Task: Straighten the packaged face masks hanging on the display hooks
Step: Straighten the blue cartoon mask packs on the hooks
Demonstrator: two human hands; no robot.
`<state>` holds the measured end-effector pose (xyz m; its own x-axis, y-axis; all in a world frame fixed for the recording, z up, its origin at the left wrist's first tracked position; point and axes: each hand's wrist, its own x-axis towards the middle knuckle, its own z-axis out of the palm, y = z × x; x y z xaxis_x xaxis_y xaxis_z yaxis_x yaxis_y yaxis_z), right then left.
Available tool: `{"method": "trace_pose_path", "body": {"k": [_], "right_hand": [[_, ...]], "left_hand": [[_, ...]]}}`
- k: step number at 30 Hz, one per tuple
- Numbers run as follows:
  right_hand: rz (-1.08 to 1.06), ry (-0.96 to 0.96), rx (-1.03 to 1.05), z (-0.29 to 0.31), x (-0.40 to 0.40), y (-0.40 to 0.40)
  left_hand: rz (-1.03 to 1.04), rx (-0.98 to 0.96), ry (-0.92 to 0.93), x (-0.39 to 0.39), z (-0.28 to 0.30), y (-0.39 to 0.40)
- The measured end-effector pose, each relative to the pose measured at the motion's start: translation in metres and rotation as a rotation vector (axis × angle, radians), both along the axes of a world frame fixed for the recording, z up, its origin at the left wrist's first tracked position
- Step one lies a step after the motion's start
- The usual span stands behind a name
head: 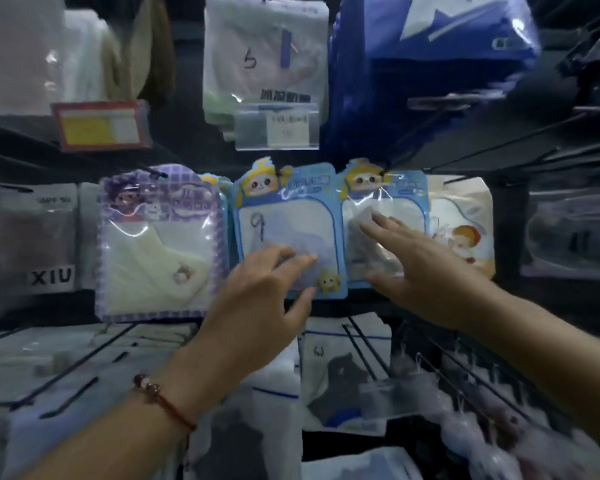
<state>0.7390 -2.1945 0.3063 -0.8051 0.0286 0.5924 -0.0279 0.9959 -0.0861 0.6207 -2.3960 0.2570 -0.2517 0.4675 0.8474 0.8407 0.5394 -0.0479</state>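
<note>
On display hooks (155, 174), both open hands (260, 299) press blue mask packs (288, 230).

A shop: packaged masks (286, 233) hang on display hooks (440, 147) behind a price tag (99, 126).

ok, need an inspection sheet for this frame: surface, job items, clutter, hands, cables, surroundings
Surface: dark display rack with wire hooks.
Job items: purple mask pack, left blue mask pack slightly tilted, right blue mask pack, cream mask pack, side by side.
Clutter: loose white packs below.
Hands: left hand fingers flat on the left blue pack; right hand open against the right blue pack.
Cables: nothing seen.
Surroundings: price tag, clear label holder, blue bag above.
</note>
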Motion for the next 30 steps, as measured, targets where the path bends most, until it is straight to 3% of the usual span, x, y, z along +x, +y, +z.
{"method": "trace_pose_path", "body": {"k": [6, 9, 15, 19, 26, 30], "right_hand": [[-0.057, 0.122, -0.186, -0.015, -0.006, 0.049], [-0.022, 0.164, -0.314, -0.019, -0.009, 0.064], [0.141, 0.260, -0.715, -0.020, -0.027, 0.085], [0.194, 0.284, -0.816, -0.021, -0.037, 0.093], [0.227, 0.288, -0.822, -0.024, -0.034, 0.104], [0.258, 0.280, -0.866, -0.017, -0.024, 0.108]], "left_hand": [[-0.020, -0.015, 0.018, 0.018, -0.001, 0.045], [0.088, -0.081, 0.031, 0.015, 0.002, 0.068], [0.295, -0.003, -0.163, 0.010, 0.014, 0.088], [0.132, 0.191, -0.589, 0.002, 0.027, 0.104], [-0.114, 0.549, -0.740, -0.002, 0.022, 0.111], [-0.239, 0.623, -0.828, 0.008, 0.022, 0.107]]}}
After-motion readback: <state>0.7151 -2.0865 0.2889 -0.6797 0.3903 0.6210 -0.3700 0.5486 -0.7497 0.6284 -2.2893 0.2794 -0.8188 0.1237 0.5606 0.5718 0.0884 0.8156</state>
